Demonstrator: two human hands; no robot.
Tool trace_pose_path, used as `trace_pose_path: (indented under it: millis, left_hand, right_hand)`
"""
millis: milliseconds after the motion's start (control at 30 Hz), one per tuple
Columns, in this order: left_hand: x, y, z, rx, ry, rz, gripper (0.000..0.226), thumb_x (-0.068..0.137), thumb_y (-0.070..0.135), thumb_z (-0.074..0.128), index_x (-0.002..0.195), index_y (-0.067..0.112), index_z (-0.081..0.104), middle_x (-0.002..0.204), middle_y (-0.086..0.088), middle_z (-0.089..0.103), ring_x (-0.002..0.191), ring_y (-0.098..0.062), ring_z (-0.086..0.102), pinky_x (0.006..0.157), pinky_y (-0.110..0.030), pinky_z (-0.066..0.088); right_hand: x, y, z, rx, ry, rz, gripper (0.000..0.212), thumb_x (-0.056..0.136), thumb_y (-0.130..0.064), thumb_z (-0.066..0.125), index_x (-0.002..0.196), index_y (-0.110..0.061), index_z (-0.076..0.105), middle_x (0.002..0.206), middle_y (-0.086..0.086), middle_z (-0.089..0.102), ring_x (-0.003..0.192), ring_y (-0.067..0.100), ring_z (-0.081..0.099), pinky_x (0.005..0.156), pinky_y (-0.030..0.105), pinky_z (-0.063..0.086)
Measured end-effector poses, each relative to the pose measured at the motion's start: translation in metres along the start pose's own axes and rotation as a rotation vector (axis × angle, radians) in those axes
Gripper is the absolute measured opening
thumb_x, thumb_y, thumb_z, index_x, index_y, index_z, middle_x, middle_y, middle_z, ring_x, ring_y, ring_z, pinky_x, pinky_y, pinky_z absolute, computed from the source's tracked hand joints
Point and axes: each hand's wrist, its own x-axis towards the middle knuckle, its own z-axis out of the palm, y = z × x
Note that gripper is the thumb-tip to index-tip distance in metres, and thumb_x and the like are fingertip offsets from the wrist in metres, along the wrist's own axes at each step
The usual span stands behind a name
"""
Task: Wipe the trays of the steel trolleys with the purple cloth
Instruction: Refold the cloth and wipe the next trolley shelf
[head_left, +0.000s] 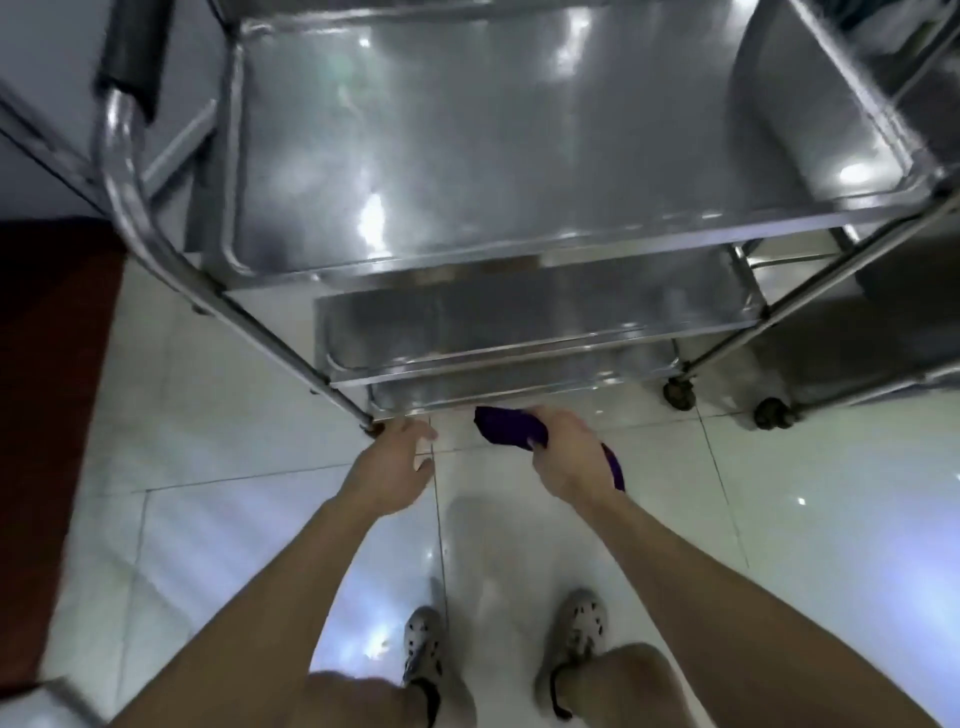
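A steel trolley stands right in front of me with three stacked trays: the top tray (270, 270), the middle tray (332, 371) and the bottom tray (415, 402) close to the floor. My right hand (563, 454) grips the purple cloth (506, 426), bunched, just in front of the bottom tray's near edge; a tail of cloth hangs by my wrist. My left hand (392, 465) hovers with relaxed fingers near the trolley's front left leg (270, 332), holding nothing.
A second steel trolley (883, 332) stands to the right, its castor wheels (774, 413) on the glossy white tiled floor (218, 426). A dark red mat (47, 415) lies at the left. The trolley's push handle (117, 130) rises at the upper left. My feet are below.
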Motion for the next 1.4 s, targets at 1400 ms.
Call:
trace_pose_path:
  millis: [1400]
  left_hand:
    - [0.032,-0.348,-0.738,0.112,0.321,-0.037,0.04,0.105,0.037,0.065,0.145,0.035,0.059,0.142,0.014,0.056,0.117,-0.005,0.064,0.101,-0.037,0.057]
  right_hand:
    - [0.269,-0.731,0.029,0.314,0.216,-0.301,0.056,0.09,-0.005,0.068,0.14,-0.032,0.068,0.124,-0.004,0.074,0.107,0.017,0.068,0.095,0.034,0.053]
